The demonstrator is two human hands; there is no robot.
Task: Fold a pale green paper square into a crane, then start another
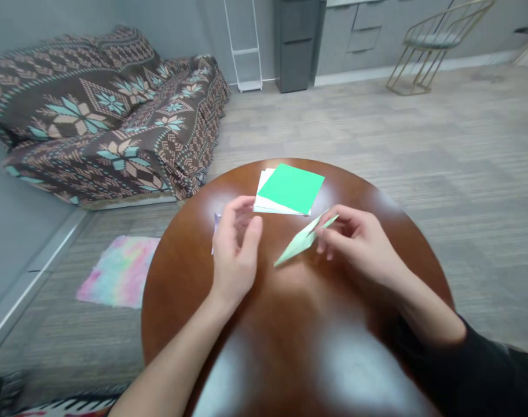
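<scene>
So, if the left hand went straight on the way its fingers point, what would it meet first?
The left hand would probably meet the white sheets beneath the green sheet first, though its height above the table is unclear.

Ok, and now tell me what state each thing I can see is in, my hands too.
Left hand: fingers curled, thumb apart, no paper between them.
Right hand: pinching the pale green paper.
Pale green paper: folded, edges parted.
Bright green sheet: flat, on top of the white sheets.
White sheets: stacked, mostly covered.
Purple piece: mostly hidden behind the left hand.
Drawers: shut.
Sofa: draped with patterned fabric.
</scene>
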